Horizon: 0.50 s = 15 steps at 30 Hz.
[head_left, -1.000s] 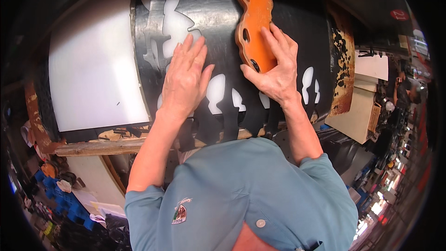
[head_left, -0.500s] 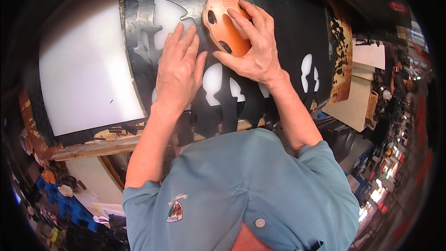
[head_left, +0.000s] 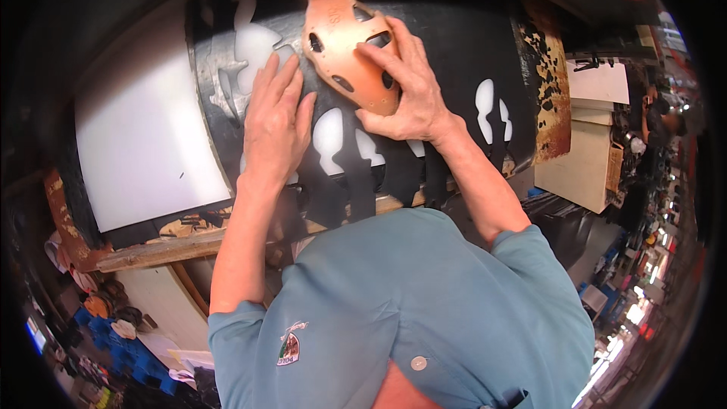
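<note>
My right hand (head_left: 419, 98) grips the near end of an orange cutting die (head_left: 350, 60), thumb at the bottom edge and fingers along its right side. The die is long and sole-shaped, with several oval holes through its face. Its far end runs into shadow. Beneath it lies a black sheet (head_left: 447, 45) with shaped cutouts. My left hand (head_left: 274, 129) lies flat on the sheet left of the die, fingers stretched, holding nothing. Beside its fingertips is a large cutout (head_left: 254, 42) showing pale material below. Between my forearms, rounded white cutouts (head_left: 329, 140) sit near the sheet's ragged front edge.
A white board (head_left: 144, 132) covers the left of the bench. A wooden rail (head_left: 163, 252) runs along the front. To the right are a worn, rusty edge (head_left: 555, 102) and a pale cabinet (head_left: 572, 155). Blue crates (head_left: 125, 344) stand low at the left.
The die has come slightly nearer to me and tipped, so more of its holes show. My right hand moved with it. My left hand stays flat on the sheet; the whole view shifted a little.
</note>
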### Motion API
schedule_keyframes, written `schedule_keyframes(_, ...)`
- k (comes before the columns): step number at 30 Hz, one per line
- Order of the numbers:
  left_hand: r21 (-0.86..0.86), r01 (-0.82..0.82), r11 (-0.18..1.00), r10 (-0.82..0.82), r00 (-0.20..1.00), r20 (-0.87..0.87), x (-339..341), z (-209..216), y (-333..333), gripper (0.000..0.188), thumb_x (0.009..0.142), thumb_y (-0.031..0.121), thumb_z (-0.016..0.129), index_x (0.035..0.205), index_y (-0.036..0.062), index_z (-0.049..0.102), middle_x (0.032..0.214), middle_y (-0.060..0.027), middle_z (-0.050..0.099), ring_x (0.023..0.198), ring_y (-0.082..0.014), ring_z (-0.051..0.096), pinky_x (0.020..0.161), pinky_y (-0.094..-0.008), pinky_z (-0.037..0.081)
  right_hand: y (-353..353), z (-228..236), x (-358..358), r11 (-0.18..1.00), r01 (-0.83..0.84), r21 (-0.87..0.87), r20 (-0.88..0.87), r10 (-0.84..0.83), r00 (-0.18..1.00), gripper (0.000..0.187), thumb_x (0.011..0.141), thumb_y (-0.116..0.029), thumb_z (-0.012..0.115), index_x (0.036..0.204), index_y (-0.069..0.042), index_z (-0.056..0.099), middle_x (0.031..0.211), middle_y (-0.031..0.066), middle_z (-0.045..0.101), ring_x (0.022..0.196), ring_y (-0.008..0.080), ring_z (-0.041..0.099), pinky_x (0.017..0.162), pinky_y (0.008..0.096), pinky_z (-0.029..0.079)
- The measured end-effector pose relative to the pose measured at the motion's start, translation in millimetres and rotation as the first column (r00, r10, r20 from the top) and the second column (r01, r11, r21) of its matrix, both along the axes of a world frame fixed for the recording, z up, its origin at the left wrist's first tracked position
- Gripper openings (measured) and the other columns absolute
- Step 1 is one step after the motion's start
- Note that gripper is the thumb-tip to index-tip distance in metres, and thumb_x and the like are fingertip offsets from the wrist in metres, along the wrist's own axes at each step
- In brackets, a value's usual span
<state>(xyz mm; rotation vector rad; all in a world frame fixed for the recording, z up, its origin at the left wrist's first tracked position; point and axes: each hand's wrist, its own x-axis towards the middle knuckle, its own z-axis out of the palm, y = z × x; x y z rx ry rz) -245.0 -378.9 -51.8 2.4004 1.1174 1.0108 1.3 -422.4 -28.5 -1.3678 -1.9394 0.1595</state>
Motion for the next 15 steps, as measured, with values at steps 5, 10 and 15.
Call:
schedule_keyframes(5, 0.052, -0.011, 0.999, 0.011, 1.0, -0.001, -3, 5, -2, 0.036, 0.096, 0.004, 0.076, 0.131, -0.0048, 0.071, 0.146, -0.0195, 0.067, 0.145, -0.0464, 0.054, 0.121, -0.0547, 0.045, -4, 11, 1, 0.993, -0.025, -0.111, 0.041, 0.03, 0.999, 0.104, 0.061, -0.035, 0.095, 0.153, -0.005, 0.058, 0.165, 0.039, 0.032, 0.146, 0.0569, 0.043, 0.122, 0.0573, 0.04)
schedule_keyframes(10, -0.116, 0.017, 0.993, 0.009, 0.976, 0.219, -33, 28, -70, 0.027, 0.096, -0.003, 0.074, 0.122, -0.0004, 0.072, 0.118, -0.0197, 0.076, 0.109, -0.038, 0.074, 0.099, -0.0454, 0.059, -41, 15, 12, 0.988, 0.004, -0.157, 0.029, 0.001, 1.0, 0.116, 0.064, -0.034, 0.101, 0.162, -0.003, 0.046, 0.167, 0.0312, 0.038, 0.149, 0.0494, 0.046, 0.125, 0.055, 0.038)
schedule_keyframes(15, -0.076, 0.117, 0.99, -0.097, 0.968, 0.231, -17, 2, -142, 0.017, 0.087, -0.001, 0.082, 0.099, 0.0033, 0.071, 0.099, -0.0114, 0.075, 0.086, -0.0294, 0.071, 0.076, -0.0399, 0.055, -43, -3, 9, 0.998, 0.065, -0.005, -0.052, -0.066, 0.996, 0.106, 0.066, -0.03, 0.102, 0.153, 0.005, 0.053, 0.144, 0.0258, 0.064, 0.134, 0.0446, 0.061, 0.118, 0.0498, 0.047)
